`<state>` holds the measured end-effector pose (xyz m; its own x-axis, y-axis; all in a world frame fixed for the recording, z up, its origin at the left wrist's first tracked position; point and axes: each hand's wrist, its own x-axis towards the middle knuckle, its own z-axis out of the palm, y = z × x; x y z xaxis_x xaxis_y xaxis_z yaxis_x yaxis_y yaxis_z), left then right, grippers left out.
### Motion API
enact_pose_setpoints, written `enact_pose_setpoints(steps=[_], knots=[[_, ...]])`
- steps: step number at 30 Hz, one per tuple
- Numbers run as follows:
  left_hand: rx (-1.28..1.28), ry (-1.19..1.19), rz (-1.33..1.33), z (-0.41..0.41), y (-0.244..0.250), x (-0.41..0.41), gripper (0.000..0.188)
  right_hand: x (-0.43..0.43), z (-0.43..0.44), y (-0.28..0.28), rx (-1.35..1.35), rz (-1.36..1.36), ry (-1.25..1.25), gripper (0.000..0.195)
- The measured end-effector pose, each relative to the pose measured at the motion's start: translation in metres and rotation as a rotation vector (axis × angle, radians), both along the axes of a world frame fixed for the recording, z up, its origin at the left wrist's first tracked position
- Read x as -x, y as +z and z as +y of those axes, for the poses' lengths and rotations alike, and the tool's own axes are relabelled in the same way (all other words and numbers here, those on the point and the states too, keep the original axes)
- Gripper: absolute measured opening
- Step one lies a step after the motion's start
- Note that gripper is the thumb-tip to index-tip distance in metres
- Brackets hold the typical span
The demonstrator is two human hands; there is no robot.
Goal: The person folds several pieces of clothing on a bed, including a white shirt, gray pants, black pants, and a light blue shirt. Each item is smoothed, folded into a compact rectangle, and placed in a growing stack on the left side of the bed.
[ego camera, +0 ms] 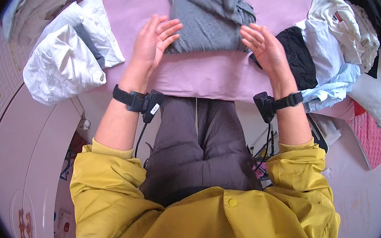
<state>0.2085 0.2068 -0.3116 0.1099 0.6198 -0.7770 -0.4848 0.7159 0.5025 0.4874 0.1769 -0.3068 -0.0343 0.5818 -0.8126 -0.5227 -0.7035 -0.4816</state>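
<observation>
Straight ahead of me, a grey cloth garment (207,26) lies partly folded on a pink sheet (189,72). Its near edge is a smooth fold, while the far right part is rumpled. My left hand (155,37) is at the garment's left side, palm turned inward, fingers extended and holding nothing. On the opposite side, my right hand (262,43) is by the near right corner with its fingers straight and nothing in them. Whether either hand touches the cloth, I cannot tell. Each wrist wears a black strap with a small device and cable.
Left on the sheet sits a pile of white cloth (66,65) with a dark grey piece in it. To the right are black cloth (297,55), light blue cloth (333,84) and white garments (336,16). A white cabinet (33,149) stands at the left; a pink quilted cloth (380,134) hangs right.
</observation>
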Motion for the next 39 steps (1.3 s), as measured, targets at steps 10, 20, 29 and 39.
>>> enact_pose_setpoints(steps=[10, 20, 29, 39], knots=[[-0.083, -0.580, 0.742, -0.044, -0.042, -0.016, 0.053, 0.028, -0.028, -0.061, 0.083, -1.031, 0.654, 0.058], [0.531, -0.635, 0.150, -0.096, 0.082, 0.031, 0.034, 0.010, -0.099, 0.067, 0.386, 0.001, 0.521, 0.036], [0.417, -0.492, 0.024, -0.072, 0.148, 0.034, 0.033, 0.008, -0.085, 0.138, 0.235, 0.039, 0.274, 0.036], [-0.077, -0.217, 0.118, 0.008, 0.260, 0.020, 0.048, 0.001, -0.011, 0.234, -0.416, -0.400, 0.104, 0.058]])
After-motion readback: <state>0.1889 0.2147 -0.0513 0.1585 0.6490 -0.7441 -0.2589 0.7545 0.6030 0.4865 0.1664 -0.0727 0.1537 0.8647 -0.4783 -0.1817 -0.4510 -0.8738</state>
